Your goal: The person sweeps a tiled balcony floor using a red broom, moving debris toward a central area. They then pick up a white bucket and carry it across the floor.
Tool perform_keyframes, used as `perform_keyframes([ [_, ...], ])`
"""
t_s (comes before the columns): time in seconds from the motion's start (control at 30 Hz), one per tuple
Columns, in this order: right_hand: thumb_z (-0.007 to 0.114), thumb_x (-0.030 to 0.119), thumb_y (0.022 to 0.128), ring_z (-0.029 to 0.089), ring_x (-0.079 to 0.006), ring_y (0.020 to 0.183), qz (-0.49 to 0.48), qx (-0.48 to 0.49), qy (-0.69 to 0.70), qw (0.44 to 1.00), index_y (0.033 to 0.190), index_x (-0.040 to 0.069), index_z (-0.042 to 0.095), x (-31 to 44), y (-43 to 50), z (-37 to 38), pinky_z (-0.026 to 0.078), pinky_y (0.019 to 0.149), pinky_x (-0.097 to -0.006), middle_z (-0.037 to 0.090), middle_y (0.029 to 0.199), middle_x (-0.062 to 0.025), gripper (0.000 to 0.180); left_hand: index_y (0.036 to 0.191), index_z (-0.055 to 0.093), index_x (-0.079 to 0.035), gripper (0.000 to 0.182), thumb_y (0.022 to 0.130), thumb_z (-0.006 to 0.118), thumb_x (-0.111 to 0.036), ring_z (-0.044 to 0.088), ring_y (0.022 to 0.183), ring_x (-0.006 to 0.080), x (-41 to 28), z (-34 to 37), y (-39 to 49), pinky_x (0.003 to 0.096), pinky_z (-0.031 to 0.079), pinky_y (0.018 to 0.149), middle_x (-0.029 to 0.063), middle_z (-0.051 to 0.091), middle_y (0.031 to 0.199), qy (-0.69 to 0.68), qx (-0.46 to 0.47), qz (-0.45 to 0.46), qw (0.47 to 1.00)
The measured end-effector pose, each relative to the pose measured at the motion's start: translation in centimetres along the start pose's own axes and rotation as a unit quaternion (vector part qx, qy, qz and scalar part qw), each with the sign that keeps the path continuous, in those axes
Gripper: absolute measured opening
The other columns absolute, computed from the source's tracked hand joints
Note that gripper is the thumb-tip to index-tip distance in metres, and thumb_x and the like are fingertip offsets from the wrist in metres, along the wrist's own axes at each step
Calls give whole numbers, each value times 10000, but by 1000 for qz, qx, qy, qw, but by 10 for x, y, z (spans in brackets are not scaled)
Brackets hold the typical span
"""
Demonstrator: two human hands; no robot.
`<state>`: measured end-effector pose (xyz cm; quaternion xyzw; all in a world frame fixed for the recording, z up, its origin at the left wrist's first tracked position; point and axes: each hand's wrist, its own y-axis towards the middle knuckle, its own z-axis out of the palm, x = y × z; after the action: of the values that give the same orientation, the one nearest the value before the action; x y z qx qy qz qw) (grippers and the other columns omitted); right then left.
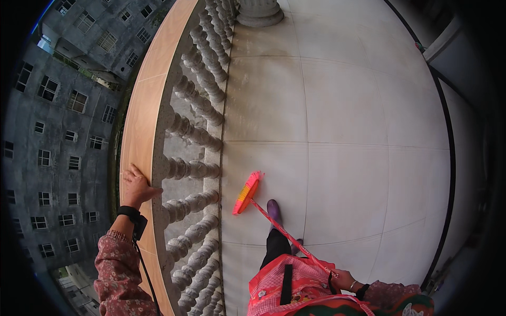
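Observation:
My left hand [137, 185] rests on the tan, wood-look top of the balcony railing [144, 114], fingers apart and holding nothing. At the lower right, my right hand [343, 281] grips the upper part of a broom's red handle [290, 237], close to my waist. From there the handle slants forward and left to the broom head [247, 193], which has pink and orange-yellow bristles. The head is over the pale floor tiles, near the foot of the balusters. A red and pink checked apron [280, 276] hides part of my legs.
Grey stone balusters [193, 168] line my left side, with a column base [260, 14] at the far end. Beyond the railing stands a grey building [59, 130]. My purple boots [273, 209] are on the floor tiles [344, 106]. A dark strip [452, 158] edges the right side.

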<state>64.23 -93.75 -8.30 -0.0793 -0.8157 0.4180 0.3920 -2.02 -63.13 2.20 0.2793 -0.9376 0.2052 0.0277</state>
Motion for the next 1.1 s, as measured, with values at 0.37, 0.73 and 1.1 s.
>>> perform_keyframes([
  [0.37, 662, 48, 779, 589, -80, 606, 55, -104, 154, 981, 1097, 5, 609, 99, 62, 76, 493, 565, -235, 646, 721, -54, 325, 1384, -42, 126, 1259, 535, 778, -313, 109, 1288, 606, -8, -8, -6, 579, 198, 1051, 437, 85, 1386, -26, 11, -10, 1000],
  [0.73, 645, 36, 794, 546, -70, 541, 48, -201, 259, 944, 1078, 6, 607, 144, 152, 168, 444, 488, -218, 596, 653, -15, 287, 1383, -76, 112, 1243, 560, 755, -307, 39, 1279, 634, -3, -7, 3, 665, 243, 976, 463, 24, 1378, -31, 36, -4, 999],
  [1.1, 558, 127, 865, 435, -62, 466, -4, -130, 372, 919, 1123, 100, 601, 163, 223, 166, 364, 424, -241, 430, 570, 56, 263, 1323, -82, 211, 1237, 541, 718, -316, 39, 1250, 668, -1, -8, 4, 614, 94, 1052, 520, 68, 1320, -19, 49, 11, 999],
])
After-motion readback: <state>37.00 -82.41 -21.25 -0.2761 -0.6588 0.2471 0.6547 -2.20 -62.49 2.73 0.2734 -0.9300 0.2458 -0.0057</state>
